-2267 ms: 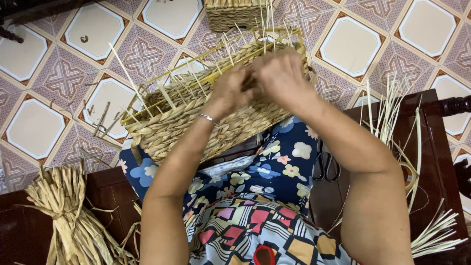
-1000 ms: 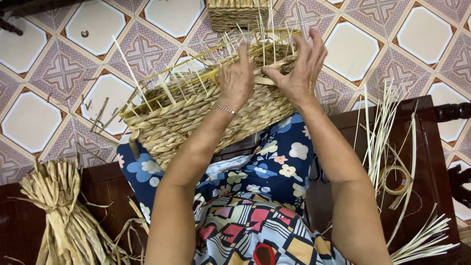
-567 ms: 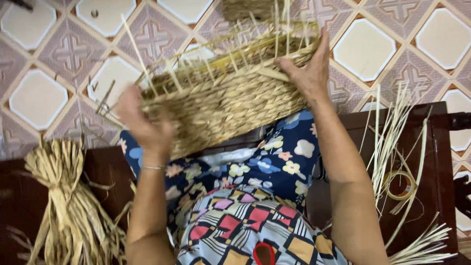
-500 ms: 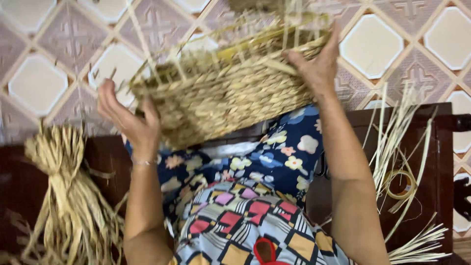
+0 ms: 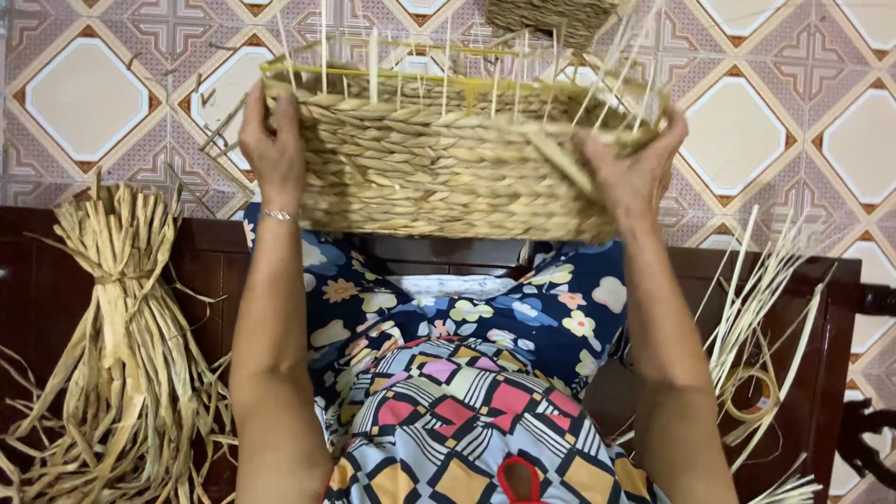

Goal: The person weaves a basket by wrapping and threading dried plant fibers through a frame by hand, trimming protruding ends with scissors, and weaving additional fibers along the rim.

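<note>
A half-woven straw basket [image 5: 439, 168] rests on my knees, level across the view, with thin upright stakes sticking out of its rim. At the basket's left end my left hand [image 5: 273, 140] grips the wall, a thin bracelet on the wrist. My right hand [image 5: 627, 168] clasps the right end, its fingers hooked over the rim. My lap below is covered by dark blue flowered cloth [image 5: 467, 373].
A tied bundle of dried straw [image 5: 121, 345] lies on the dark wooden bench [image 5: 37, 280] at my left. Loose pale reeds and a coil [image 5: 756, 355] lie at my right. Another woven basket [image 5: 551, 17] stands on the patterned tiled floor [image 5: 84, 93] beyond.
The basket was tilted and has been turned level. My left hand left the rim near the middle and swung out to the basket's left end. My right hand stays on the right end.
</note>
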